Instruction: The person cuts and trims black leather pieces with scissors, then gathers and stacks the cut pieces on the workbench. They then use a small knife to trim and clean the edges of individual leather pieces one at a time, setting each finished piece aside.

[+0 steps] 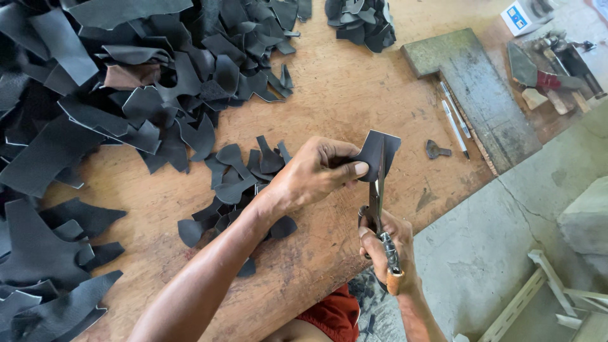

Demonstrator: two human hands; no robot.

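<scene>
Holding up a dark leather piece above the near edge of the wooden tabletop, left hand pinching it between thumb and curled fingers. Gripping scissors in the right hand, fingers wrapped tight around the handles, blades pointing up and meeting the lower edge of the piece. Hovering both hands over the tabletop's front edge, just beside a small scatter of cut leather shapes lying under the left wrist.

Spreading across the far left, a large heap of dark leather offcuts, with bigger flat pieces lying at the near left. Sitting at the far edge, a smaller stack of cut pieces. Lying to the right, a worn grey board, with two pens resting side by side along its left edge and a small dark metal item just beside them. Resting at the far right corner, a cluster of hand tools and a small white box. Showing below the tabletop, a concrete floor and a bit of red cloth.
</scene>
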